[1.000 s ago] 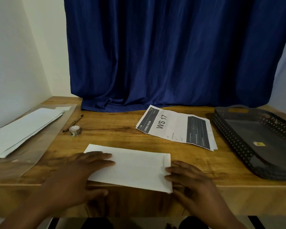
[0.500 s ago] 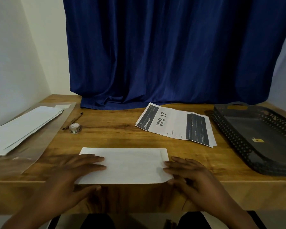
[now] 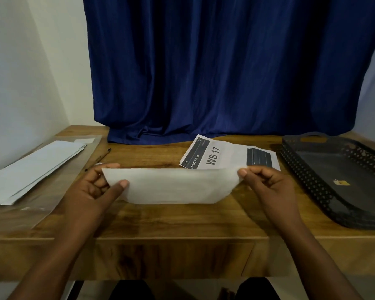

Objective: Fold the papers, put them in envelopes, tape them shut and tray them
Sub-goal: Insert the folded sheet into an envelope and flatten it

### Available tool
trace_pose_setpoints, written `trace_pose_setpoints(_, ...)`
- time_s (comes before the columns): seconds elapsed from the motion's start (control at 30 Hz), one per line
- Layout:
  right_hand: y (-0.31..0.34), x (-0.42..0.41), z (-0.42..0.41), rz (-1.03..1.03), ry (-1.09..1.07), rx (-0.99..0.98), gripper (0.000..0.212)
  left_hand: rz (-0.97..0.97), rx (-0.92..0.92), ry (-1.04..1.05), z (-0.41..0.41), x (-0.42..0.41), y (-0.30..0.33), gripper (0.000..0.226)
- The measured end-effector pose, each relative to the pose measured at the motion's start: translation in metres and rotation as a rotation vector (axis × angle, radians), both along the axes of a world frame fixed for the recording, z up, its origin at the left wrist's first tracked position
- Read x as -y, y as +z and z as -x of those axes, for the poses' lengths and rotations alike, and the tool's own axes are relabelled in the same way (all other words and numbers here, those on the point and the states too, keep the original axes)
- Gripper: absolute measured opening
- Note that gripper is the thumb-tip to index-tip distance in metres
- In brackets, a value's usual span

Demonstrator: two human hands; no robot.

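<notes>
A white envelope [image 3: 171, 185] is lifted off the wooden table [image 3: 182, 221], tilted up toward me. My left hand [image 3: 97, 187] pinches its left end and my right hand [image 3: 266, 182] pinches its right end, thumbs on the near face. Behind it lies a printed paper [image 3: 227, 154] marked "WS 17". A black perforated tray [image 3: 338, 178] stands at the right with only a small yellow sticker in it. The tape roll is hidden behind my left hand.
A stack of white envelopes [image 3: 33, 165] rests on a clear plastic sleeve [image 3: 59, 187] at the left. A pen [image 3: 100, 158] lies beside it. A blue curtain [image 3: 225, 72] hangs behind the table, and a wall closes the left side.
The envelope lay flat under both hands near the table's front edge. Both hands have now gripped its ends and raised it off the table.
</notes>
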State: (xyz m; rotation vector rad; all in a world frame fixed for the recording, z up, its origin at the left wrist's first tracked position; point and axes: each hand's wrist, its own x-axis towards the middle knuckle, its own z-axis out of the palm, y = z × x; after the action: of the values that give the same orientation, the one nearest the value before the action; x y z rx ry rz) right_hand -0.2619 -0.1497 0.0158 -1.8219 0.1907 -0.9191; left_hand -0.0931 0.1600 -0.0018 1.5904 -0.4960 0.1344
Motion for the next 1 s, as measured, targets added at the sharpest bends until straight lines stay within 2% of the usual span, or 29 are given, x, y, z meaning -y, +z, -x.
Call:
trace_pose_setpoints(0.1,-0.008,0.005,-0.013,-0.158,0.031,-0.062,0.017,0.069,-0.130,0.021,-0.006,0.015,-0.006,0.042)
trace_pose_setpoints(0.17,-0.018,0.004,-0.017,-0.249,0.064,-0.124,0.012,0.076,-0.141,0.026,-0.009,0.018,-0.011,0.040)
trace_pose_setpoints(0.43,-0.040,0.013,-0.027,-0.246,-0.018,-0.198,0.017,-0.033,-0.168,0.045,-0.019,0.017,-0.023,0.038)
trace_pose_setpoints(0.57,-0.043,0.013,-0.027,-0.285,0.037,-0.189,0.029,-0.210,-0.037,0.177,-0.019,0.018,-0.024,0.056)
trace_pose_setpoints(0.7,-0.049,0.012,-0.027,-0.095,-0.050,-0.260,0.034,-0.453,0.027,0.291,-0.015,0.025,-0.028,0.084)
trace_pose_setpoints(0.8,-0.051,0.009,-0.029,0.035,-0.081,-0.322,0.034,-0.629,0.137,0.282,-0.009,0.029,-0.030,0.081)
trace_pose_setpoints(0.93,-0.051,0.007,-0.029,0.102,-0.112,-0.350,0.028,-0.806,0.213,0.257,-0.004,0.031,-0.029,0.072)
trace_pose_setpoints(1.0,-0.052,0.003,-0.028,0.273,-0.195,-0.397,0.020,-0.860,0.279,0.208,-0.003,0.032,-0.029,0.060)
